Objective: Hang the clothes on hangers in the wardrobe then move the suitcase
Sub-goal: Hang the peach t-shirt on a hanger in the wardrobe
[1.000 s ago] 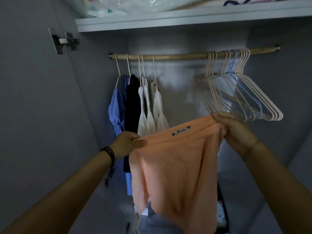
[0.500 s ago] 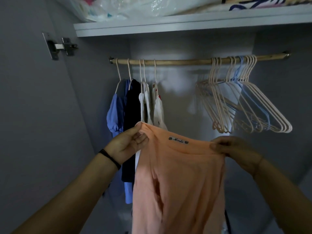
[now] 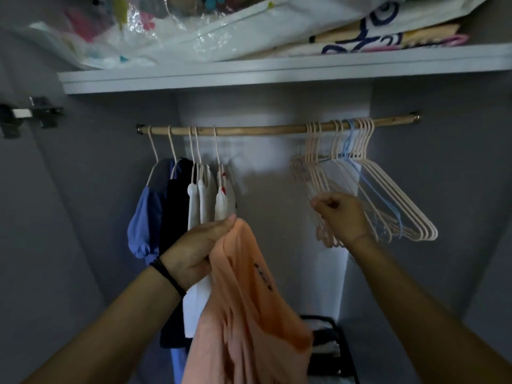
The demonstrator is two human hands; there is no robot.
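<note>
I see the peach garment [image 3: 243, 314] hanging below the wooden rail [image 3: 263, 130], its top bunched in my left hand [image 3: 196, 250], which grips it firmly. My right hand [image 3: 342, 217], well apart, curls its fingers among the empty hangers [image 3: 428, 234] at the rail's right end; I cannot tell whether one is gripped. Hung clothes [image 3: 177, 206] fill the rail's left end, with a shelf [image 3: 277, 70] above.
</note>
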